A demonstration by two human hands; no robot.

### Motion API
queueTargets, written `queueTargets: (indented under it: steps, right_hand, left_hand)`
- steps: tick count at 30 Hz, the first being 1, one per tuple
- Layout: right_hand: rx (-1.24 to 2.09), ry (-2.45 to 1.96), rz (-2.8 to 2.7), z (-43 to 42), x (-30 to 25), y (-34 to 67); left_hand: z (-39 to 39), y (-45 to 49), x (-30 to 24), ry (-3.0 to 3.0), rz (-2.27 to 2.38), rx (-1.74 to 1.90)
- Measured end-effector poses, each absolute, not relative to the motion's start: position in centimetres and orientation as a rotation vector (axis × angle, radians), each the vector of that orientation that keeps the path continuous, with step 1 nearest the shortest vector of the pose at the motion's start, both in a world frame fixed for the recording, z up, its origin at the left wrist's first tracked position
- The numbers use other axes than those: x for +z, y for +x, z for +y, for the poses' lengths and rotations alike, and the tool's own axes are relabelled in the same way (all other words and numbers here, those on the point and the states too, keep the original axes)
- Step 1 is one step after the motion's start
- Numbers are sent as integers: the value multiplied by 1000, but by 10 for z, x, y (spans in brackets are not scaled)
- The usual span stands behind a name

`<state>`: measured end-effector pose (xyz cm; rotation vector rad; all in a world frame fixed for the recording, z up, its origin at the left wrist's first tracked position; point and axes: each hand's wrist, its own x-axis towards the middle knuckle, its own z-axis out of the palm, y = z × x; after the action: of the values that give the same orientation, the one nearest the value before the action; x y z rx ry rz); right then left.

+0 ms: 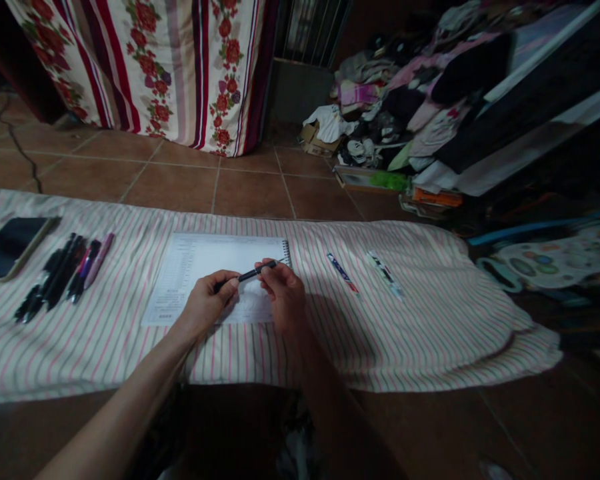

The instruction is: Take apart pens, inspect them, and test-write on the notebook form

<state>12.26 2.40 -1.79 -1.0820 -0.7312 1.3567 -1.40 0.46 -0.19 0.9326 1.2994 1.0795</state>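
Both hands hold one black pen point(251, 273) level above a spiral notebook point(200, 263) lying on a striped cloth point(405, 320). My left hand point(207, 303) pinches the pen's left end with its fingers closed. My right hand point(285, 297) grips the right end near the tip, fingers curled. The notebook's open page shows a printed table.
Several dark and pink pens point(63, 273) lie in a row to the left, beside a phone point(10, 247). Two more pens point(343, 273) point(385, 273) lie to the right. A flowered curtain point(180, 67) hangs behind; a heap of clothes point(405, 100) fills the far right.
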Motion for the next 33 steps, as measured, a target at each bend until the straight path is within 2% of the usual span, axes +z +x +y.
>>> queueTargets:
  steps: [12, 20, 33]
  right_hand:
    - [1217, -1178, -775, 26, -26, 120]
    - [1476, -1034, -724, 23, -14, 128]
    - [1415, -1061, -705, 27, -22, 124]
  left_hand:
    - [4, -12, -5, 1016, 1306, 1086]
    - [6, -14, -5, 920, 1312, 1065]
    - [5, -14, -4, 1064, 1335, 1078]
